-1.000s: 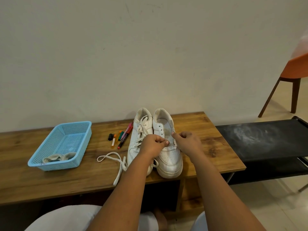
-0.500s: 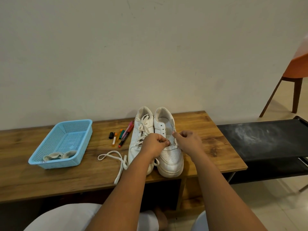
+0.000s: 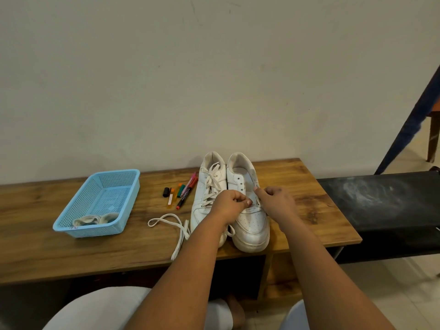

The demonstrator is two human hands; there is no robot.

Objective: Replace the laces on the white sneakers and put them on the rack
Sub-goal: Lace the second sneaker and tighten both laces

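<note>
Two white sneakers stand side by side on the wooden bench [image 3: 309, 186], toes toward me. The left sneaker [image 3: 209, 186] is laced. The right sneaker [image 3: 250, 222] shows bare upper eyelets. My left hand [image 3: 229, 204] and my right hand [image 3: 276, 201] hover over the right sneaker's lace area, fingers curled, each pinching a white lace at the lower eyelets. A loose white lace [image 3: 176, 231] lies on the bench left of the shoes. The black rack [image 3: 381, 203] stands to the right of the bench.
A light blue basket [image 3: 100, 203] with rolled laces inside sits on the bench's left part. Several markers [image 3: 182, 192] lie between basket and sneakers. A chair leg [image 3: 409, 122] stands at far right. A wall runs right behind the bench.
Both hands stay over the right sneaker, shifting only slightly. The view has tilted a little.
</note>
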